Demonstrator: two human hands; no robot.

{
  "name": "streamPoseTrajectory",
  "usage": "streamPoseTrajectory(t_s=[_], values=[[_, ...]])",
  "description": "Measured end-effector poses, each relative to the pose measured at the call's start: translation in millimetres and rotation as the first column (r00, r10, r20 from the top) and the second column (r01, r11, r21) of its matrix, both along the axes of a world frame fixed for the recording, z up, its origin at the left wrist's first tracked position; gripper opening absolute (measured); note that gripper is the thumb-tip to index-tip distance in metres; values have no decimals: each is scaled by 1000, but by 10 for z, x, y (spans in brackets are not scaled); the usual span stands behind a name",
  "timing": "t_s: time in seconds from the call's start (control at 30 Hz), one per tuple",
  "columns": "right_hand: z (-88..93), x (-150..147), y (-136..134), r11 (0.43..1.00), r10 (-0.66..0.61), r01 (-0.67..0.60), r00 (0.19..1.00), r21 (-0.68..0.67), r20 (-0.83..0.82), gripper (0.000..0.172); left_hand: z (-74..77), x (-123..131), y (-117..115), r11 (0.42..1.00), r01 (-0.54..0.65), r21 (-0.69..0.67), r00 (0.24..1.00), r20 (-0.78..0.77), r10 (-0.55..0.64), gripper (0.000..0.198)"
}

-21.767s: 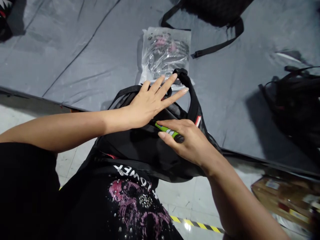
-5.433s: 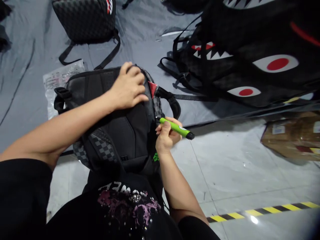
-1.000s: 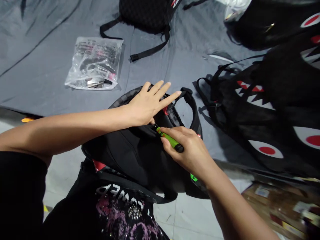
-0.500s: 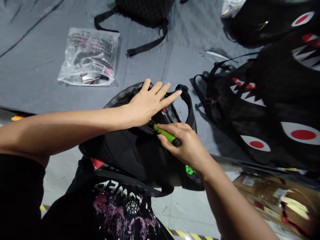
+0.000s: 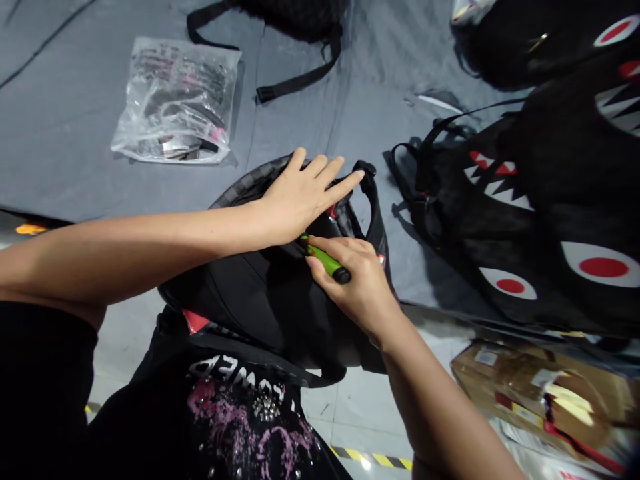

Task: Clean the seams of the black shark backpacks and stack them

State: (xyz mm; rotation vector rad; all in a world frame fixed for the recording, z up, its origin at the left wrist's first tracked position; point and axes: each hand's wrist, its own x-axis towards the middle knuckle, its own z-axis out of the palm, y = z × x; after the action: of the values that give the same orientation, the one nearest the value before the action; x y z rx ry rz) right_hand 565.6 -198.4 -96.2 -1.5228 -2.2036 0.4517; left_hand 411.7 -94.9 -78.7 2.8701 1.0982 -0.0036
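Note:
A black backpack (image 5: 260, 300) lies across my lap, its top resting on the edge of a grey table. My left hand (image 5: 300, 197) lies flat on the upper part of the backpack, fingers stretched out and a little apart. My right hand (image 5: 353, 280) is closed round a green tool with a black end (image 5: 326, 260). The tool's tip touches the backpack just under my left palm. A carry handle (image 5: 373, 200) loops beyond my fingers.
A clear plastic bag (image 5: 177, 100) of small parts lies at the back left on the grey cloth (image 5: 75, 133). Black backpacks printed with shark teeth and red eyes (image 5: 540, 220) crowd the right. Another backpack's straps (image 5: 295, 83) lie at the top. A cardboard box (image 5: 540, 387) sits on the floor.
The view has shifted slightly. My right hand with the green tool has moved a little left and up along the backpack, closer under my left palm. My left hand stays flat.

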Motion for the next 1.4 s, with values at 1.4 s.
streamPoseTrajectory(t_s=[1.4], values=[[-21, -235, -105, 973, -227, 228, 973, 20, -49, 20, -16, -23, 15, 996, -20, 84, 997, -77, 27, 88]])
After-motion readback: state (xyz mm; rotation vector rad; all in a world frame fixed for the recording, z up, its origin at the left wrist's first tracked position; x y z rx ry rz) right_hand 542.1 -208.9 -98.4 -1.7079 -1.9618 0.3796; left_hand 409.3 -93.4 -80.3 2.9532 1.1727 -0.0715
